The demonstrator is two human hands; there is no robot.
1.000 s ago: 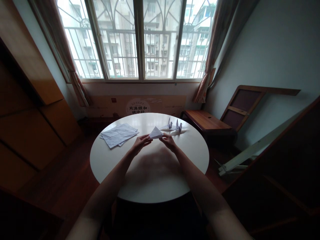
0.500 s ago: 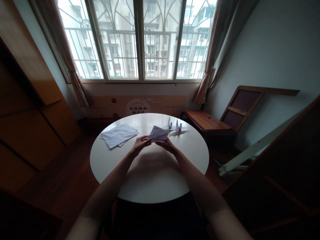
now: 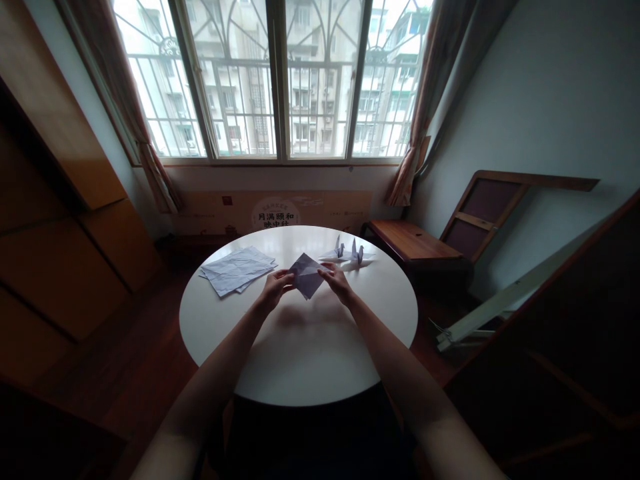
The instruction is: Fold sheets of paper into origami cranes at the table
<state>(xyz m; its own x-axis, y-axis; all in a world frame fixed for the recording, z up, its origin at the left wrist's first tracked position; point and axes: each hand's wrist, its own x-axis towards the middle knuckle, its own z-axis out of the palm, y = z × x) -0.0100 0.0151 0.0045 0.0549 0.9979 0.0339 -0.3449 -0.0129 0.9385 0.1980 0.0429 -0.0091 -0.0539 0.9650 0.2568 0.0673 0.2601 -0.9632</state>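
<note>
A folded paper square (image 3: pixel 307 275), turned so that it looks like a diamond, is held above the round white table (image 3: pixel 310 373). My left hand (image 3: pixel 276 288) pinches its left corner, fingers closed on the edge. At the right corner, my right hand (image 3: pixel 337 280) grips it between thumb and fingers. Beyond my right hand stand two folded paper cranes (image 3: pixel 357 253) with their wings spread. Several creased paper sheets (image 3: pixel 237 269) lie overlapped on the table to the left of my left hand.
Behind the table, a printed cardboard panel (image 3: pixel 320 207) leans below the barred window (image 3: pixel 280 87). A low wooden bench (image 3: pixel 415 241) stands to the right, by a leaning wooden frame (image 3: pixel 483 217). Wooden cabinets (image 3: pixel 65 280) line the left side.
The paper has turned from a slanted, flatter pose into an upright diamond facing me. My right hand has come up from beneath it to its right corner.
</note>
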